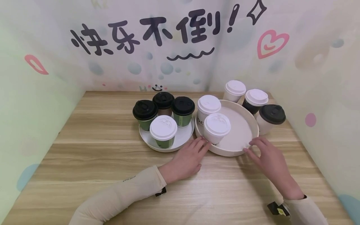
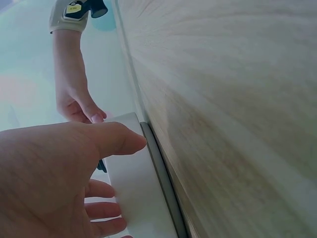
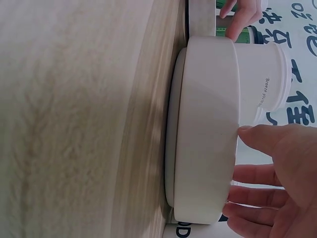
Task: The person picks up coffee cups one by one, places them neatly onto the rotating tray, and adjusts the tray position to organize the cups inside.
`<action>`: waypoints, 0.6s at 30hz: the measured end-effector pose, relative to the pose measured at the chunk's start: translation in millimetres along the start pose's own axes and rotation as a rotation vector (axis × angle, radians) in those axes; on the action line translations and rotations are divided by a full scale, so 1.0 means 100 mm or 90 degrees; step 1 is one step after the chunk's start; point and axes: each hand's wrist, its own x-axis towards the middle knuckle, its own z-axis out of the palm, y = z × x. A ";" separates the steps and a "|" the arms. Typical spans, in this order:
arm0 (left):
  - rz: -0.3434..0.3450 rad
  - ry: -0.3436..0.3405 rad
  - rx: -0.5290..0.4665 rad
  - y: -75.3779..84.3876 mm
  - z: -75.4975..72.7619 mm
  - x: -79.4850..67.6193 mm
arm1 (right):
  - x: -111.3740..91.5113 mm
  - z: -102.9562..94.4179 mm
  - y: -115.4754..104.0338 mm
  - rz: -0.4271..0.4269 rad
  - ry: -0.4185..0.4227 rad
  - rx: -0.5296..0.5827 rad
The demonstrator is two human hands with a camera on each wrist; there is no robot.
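Note:
A cream round tray (image 1: 237, 132) stands on the wooden table, with two white-lidded white cups, one nearer (image 1: 217, 125) and one behind it (image 1: 209, 104), on its left side. My left hand (image 1: 184, 162) reaches its front-left rim; the fingertips touch the rim beside the nearer cup. In the left wrist view the thumb (image 2: 121, 139) extends in front of the tray's wall. At the front-right rim, my right hand (image 1: 268, 159) touches the edge with thumb tip and fingertips, spread along it. The right wrist view shows the outer wall (image 3: 205, 134) side-on.
Left of it, a white tray (image 1: 184, 136) bears a white-lidded green cup (image 1: 163, 132) and several black-lidded cups (image 1: 144, 111). Behind the cream tray's right side stand a white cup (image 1: 235, 89), a white-lidded black cup (image 1: 255, 98) and a black-lidded white cup (image 1: 272, 115). A printed curtain hangs behind.

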 end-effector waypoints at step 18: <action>0.016 -0.009 -0.001 0.08 -0.05 0.01 | -0.05 0.02 -0.07 -0.010 0.016 -0.024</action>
